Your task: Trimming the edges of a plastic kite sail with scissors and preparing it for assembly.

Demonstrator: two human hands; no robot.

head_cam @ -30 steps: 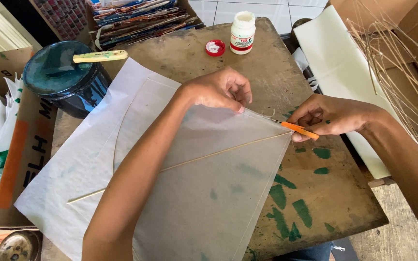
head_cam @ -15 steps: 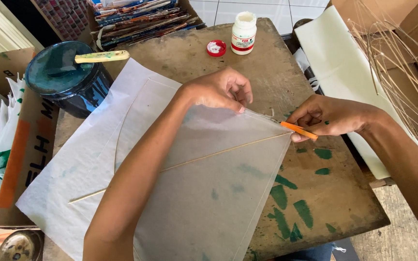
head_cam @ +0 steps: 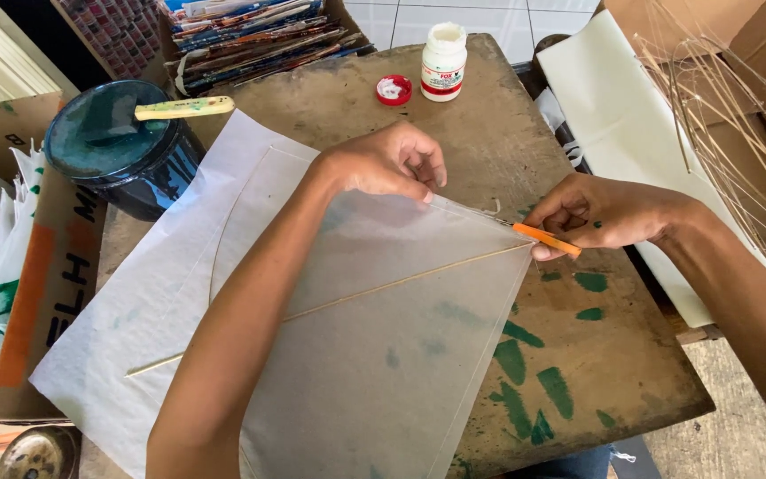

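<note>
A sheet of thin translucent paper [head_cam: 401,364] with a slim bamboo stick [head_cam: 356,297] laid across it lies on a larger white sheet [head_cam: 135,293] on a worn wooden table [head_cam: 596,372]. My left hand [head_cam: 387,164] presses its fingertips on the translucent paper's upper edge. My right hand [head_cam: 609,213] grips an orange-handled cutter [head_cam: 547,239] at the sheet's right corner, where the stick ends.
A dark blue paint can [head_cam: 121,155] with a yellowish stick across its top stands at the back left. An open white glue bottle [head_cam: 443,62] and its red cap [head_cam: 394,90] sit at the table's far edge. Thin bamboo strips [head_cam: 729,133] and cardboard boxes lie right.
</note>
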